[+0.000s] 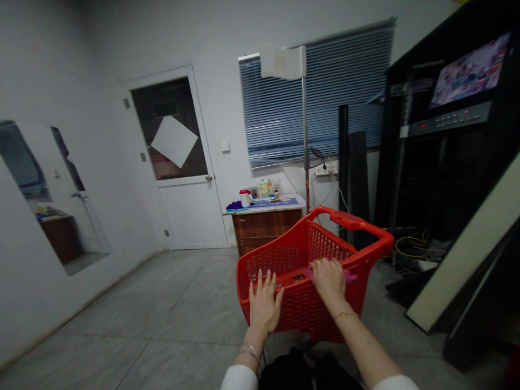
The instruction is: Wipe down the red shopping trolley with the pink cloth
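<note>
A red plastic shopping cart [325,309] with perforated walls stands right in front of me. My left hand [265,304] is at the cart's near side, its fingers stretched out and spread, with nothing held in it. Whether its palm touches the rim is hidden. Over the near wall, toward the handle end, my right hand [329,279] is closed around a pink cloth [350,277]. Bits of the cloth stick out on both sides of the fist. The cart's handle [351,221] rises at the upper right, apart from both hands.
Behind the cart is a wooden cabinet [266,225] with a red-lidded mug [246,198] and bottles on top. A pole [304,119] bearing a white flag rises there. A black rack [450,162] with a screen, loose cables [418,246] and a leaning panel [467,244] occupy the right.
</note>
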A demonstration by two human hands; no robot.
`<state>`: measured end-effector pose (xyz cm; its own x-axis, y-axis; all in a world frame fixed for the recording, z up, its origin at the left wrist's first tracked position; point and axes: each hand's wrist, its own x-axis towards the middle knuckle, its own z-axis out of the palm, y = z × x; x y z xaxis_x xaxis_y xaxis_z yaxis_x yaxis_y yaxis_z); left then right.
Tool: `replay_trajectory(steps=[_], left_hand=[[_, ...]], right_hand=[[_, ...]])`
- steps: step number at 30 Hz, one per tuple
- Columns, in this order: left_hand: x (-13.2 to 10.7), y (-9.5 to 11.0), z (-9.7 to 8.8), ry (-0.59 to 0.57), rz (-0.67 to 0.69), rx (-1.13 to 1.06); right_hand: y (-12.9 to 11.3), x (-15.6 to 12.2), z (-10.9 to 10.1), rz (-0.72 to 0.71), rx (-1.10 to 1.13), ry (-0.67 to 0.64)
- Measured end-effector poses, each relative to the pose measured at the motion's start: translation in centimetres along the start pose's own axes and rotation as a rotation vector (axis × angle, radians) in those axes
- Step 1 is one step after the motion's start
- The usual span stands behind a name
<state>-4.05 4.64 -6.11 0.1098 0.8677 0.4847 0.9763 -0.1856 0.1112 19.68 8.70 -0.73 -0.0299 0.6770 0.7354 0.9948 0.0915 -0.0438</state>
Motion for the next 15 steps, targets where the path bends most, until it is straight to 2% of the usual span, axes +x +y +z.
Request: replay_trajectory(steps=[4, 6, 8, 11, 13, 15], left_hand=[[-0.1, -0.3, 0.1, -0.012, 0.002, 0.012], [-0.1, -0.6, 0.2, -0.013, 0.007, 0.02], [0.0, -0.8, 0.2, -0.01, 0.016, 0.023], [0.0, -0.7, 0.3, -0.005, 0.014, 0.014], [0.1, -0.5, 0.4, -0.004, 0.007, 0.002], [0.1, -0.2, 0.4, -0.007, 0.001, -0.012]], right_hand=[[-8.0, -2.6, 1.1, -0.111, 0.105, -0.014], [-9.1, -3.0, 1.3, -0.17, 0.173, -0.045], [-7.2, -2.4, 0.9, -0.201, 0.186, -0.088], [-0.9, -0.3, -0.2, -0.177, 0.107, -0.126], [2.8, 0.8, -0.9, -0.129, 0.052, -0.1], [3.9, 1.2, -1.1, -0.074, 0.004, -0.045]])
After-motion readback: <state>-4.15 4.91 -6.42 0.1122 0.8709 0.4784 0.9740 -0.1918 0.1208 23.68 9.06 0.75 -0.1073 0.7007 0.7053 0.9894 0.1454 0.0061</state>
